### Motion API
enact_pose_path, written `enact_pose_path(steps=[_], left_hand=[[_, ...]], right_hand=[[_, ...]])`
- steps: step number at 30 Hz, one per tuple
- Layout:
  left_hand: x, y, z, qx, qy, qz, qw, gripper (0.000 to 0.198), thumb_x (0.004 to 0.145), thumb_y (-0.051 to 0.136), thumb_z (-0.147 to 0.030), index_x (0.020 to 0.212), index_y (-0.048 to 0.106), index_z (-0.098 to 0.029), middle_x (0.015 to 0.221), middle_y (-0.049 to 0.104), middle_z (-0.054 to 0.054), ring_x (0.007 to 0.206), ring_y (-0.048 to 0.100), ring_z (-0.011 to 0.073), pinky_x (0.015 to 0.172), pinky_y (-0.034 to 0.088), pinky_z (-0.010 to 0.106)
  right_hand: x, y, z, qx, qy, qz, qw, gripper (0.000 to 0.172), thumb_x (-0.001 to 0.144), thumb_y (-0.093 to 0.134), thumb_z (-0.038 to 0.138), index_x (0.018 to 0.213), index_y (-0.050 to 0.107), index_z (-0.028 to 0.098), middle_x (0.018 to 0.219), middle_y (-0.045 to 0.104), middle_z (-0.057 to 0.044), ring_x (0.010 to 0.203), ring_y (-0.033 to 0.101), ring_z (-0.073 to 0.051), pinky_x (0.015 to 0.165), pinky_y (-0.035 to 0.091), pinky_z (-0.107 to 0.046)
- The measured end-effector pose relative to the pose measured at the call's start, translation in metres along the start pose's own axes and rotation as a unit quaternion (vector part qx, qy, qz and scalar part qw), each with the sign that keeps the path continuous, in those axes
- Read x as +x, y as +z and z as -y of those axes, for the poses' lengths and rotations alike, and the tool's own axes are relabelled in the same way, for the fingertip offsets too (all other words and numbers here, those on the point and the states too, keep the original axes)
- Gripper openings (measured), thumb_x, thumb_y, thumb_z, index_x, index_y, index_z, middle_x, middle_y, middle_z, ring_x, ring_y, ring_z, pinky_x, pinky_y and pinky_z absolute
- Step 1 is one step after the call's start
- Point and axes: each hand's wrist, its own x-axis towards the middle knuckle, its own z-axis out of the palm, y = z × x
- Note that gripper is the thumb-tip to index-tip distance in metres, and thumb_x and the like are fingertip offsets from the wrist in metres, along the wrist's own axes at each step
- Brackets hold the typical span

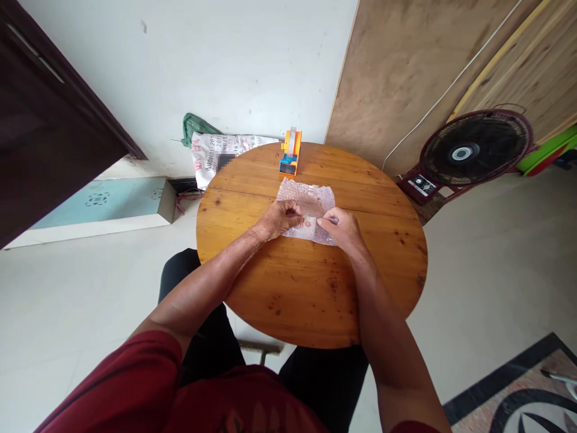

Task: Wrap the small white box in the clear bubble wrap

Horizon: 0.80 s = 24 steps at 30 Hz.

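Note:
A sheet of clear bubble wrap lies on the round wooden table. My left hand and my right hand both pinch its near edge, folded over a small reddish and white object that shows through the plastic between them. Both hands have their fingers closed on the wrap. An orange and blue tape dispenser stands at the far edge of the table, just beyond the sheet.
A black floor fan stands to the right against wooden boards. A printed sack and a green bag lie on the floor behind the table by the white wall. A dark door is at left.

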Motion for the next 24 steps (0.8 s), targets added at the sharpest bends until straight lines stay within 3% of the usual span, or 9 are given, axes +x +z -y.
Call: enact_pose_path(steps=[6, 12, 19, 24], left_hand=[[-0.001, 0.001, -0.003, -0.024, -0.016, 0.002, 1.0, 0.043, 0.054, 0.09, -0.035, 0.073, 0.058, -0.015, 0.062, 0.057, -0.005, 0.058, 0.047, 0.0066, 0.054, 0.033, 0.021], [-0.002, 0.002, -0.004, -0.034, -0.022, 0.01, 0.999, 0.034, 0.062, 0.085, -0.027, 0.077, 0.057, -0.016, 0.064, 0.059, -0.004, 0.059, 0.05, 0.0072, 0.057, 0.037, 0.021], [-0.001, 0.001, -0.003, -0.039, -0.019, 0.011, 0.999, 0.024, 0.068, 0.077, -0.018, 0.078, 0.056, -0.015, 0.068, 0.06, -0.004, 0.061, 0.054, 0.0086, 0.06, 0.039, 0.023], [0.0, 0.001, -0.002, -0.04, -0.016, 0.009, 0.999, 0.022, 0.067, 0.075, -0.019, 0.078, 0.057, -0.015, 0.067, 0.059, -0.004, 0.06, 0.05, 0.0072, 0.059, 0.037, 0.022]], right_hand=[[-0.003, 0.005, 0.009, 0.031, -0.053, -0.051, 0.997, 0.01, 0.076, 0.06, 0.033, 0.083, 0.061, 0.025, 0.085, 0.071, -0.003, 0.081, 0.066, -0.023, 0.078, 0.051, -0.037], [-0.008, 0.003, 0.019, 0.034, -0.184, -0.044, 0.981, 0.009, 0.082, 0.055, 0.025, 0.084, 0.064, 0.026, 0.111, 0.069, -0.008, 0.107, 0.064, -0.025, 0.096, 0.05, -0.041], [-0.011, 0.004, 0.027, -0.064, -0.252, -0.016, 0.965, 0.018, 0.09, 0.059, 0.029, 0.079, 0.074, 0.029, 0.095, 0.075, -0.003, 0.101, 0.063, -0.025, 0.099, 0.043, -0.044], [-0.01, 0.007, 0.025, -0.097, -0.269, 0.01, 0.958, 0.019, 0.092, 0.061, 0.032, 0.083, 0.077, 0.03, 0.099, 0.078, -0.001, 0.108, 0.064, -0.025, 0.102, 0.04, -0.046]])
